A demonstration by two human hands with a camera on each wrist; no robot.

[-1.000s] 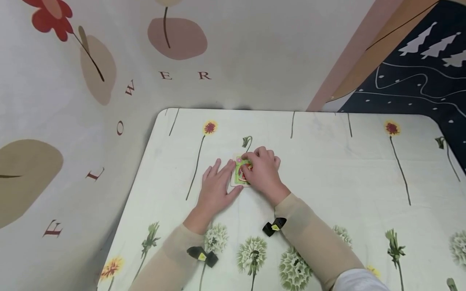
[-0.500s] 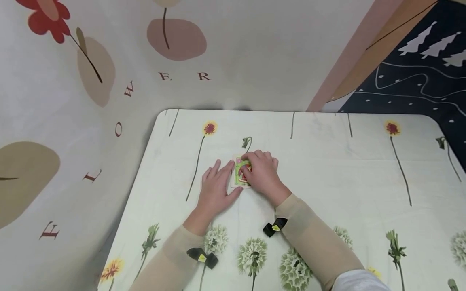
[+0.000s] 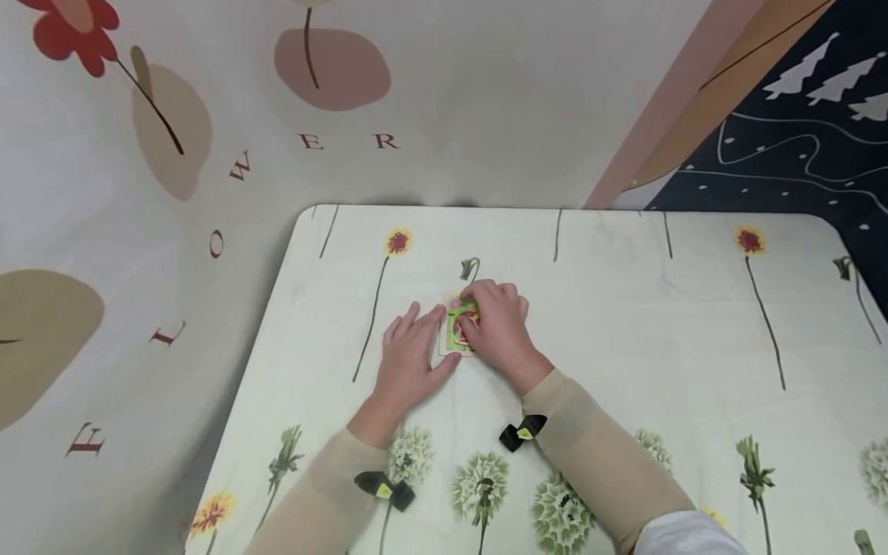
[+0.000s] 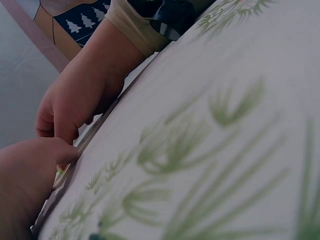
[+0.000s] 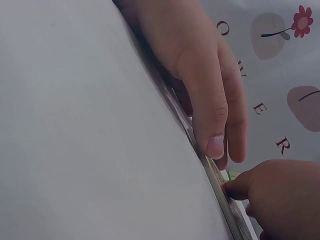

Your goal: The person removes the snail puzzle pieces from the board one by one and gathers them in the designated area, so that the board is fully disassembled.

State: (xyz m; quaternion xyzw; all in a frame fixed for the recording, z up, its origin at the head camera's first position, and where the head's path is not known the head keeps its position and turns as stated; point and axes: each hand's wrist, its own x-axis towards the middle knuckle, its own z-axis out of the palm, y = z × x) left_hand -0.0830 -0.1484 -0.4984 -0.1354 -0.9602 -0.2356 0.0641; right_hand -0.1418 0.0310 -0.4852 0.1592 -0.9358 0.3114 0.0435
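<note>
A small picture board (image 3: 452,339), with a pale border and a green and red picture, lies flat on the table in the head view. My left hand (image 3: 408,358) rests along its left side, fingers fairly straight, thumb at the lower edge. From the right, my right hand (image 3: 501,322) covers much of the board, its thumb and index finger bent down onto it as if pinching. Whatever lies under those fingertips is hidden. In the right wrist view, the board's thin edge (image 5: 216,176) shows below the left thumb, and the right thumb (image 5: 237,186) touches the board.
A white cloth with printed flowers covers the table (image 3: 645,324). Behind and to the left stands a pale printed wall (image 3: 472,146), with a dark panel (image 3: 777,154) at the far right. Black straps (image 3: 385,489) sit on both wrists.
The right hand's fingers have drawn in slightly over the board. The left hand and the board stay put, while the head view shifts a little.
</note>
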